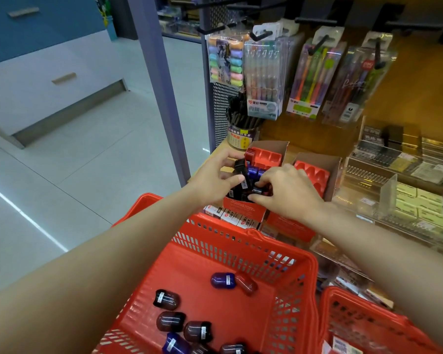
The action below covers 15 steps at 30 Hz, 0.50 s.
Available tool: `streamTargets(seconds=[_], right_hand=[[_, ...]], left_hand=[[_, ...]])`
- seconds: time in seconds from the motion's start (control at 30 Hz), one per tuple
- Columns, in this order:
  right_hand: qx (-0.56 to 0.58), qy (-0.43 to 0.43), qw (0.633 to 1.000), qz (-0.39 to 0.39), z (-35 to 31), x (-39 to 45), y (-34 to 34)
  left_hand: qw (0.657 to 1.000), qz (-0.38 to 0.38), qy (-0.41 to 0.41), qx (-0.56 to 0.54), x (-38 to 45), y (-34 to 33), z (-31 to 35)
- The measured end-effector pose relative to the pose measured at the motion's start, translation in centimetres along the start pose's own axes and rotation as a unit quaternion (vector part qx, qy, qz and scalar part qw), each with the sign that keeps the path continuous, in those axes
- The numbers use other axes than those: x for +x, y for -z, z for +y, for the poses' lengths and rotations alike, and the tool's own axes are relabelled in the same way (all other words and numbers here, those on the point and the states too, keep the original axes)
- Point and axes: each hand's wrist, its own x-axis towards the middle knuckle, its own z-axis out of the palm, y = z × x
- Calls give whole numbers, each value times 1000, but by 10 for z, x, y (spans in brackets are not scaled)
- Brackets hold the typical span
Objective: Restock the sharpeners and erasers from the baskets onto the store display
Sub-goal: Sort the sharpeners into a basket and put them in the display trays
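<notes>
Both hands reach over a red display box with a red slotted tray on the shelf. My left hand holds a black sharpener between thumb and fingers at the tray's left side. My right hand pinches a dark sharpener with curled fingers above the box's front. Blue sharpeners sit in the tray between the hands. Below, a red basket holds several loose blue, dark red and black sharpeners.
A second red display box stands empty to the right. Another red basket sits at the lower right. Clear acrylic bins of erasers and clips line the shelf. Pen packs hang above; a pen cup stands behind.
</notes>
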Motion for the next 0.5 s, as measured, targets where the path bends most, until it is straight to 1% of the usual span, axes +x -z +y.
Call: streamTargets(seconds=[0.03,0.07,0.1,0.13,0.17,0.2,0.23,0.27,0.33,0.4,0.43,0.47,0.5], right_hand=[[1,11,1000,-26,3,-1,6],[32,19,998,-43,7,-2,13],[96,15,994,-48,11,-3,23],[185,2,982,-34,13,-2,32],[270,-9,963,-11,14,0,41],[336,-8,942,13,14,3,48],[362,2,932,27,14,6,52],[357,17,933,34,14,8,53],[303,23,952,45,13,11,53],[301,0,951,65,18,17,52],[303,-17,950,79,22,20,52],[296,-38,949,102,26,24,51],[283,-65,948,128,31,28,49]], left_hand=[[1000,1,1,-12,0,0,1],[1000,4,4,-30,0,-1,3],[999,3,4,-49,1,-1,5],[998,2,2,-63,2,-2,8],[997,-1,-1,-71,4,-3,11],[997,-2,-7,-72,7,-4,14],[998,-2,-13,-66,10,-5,17],[998,-4,-20,-61,13,-7,20],[997,-6,-28,-65,18,-10,22],[997,-5,-30,-75,22,-11,21],[997,-1,-35,-62,22,-10,19],[999,11,-47,-18,24,-9,15],[996,27,-65,59,27,-7,9]])
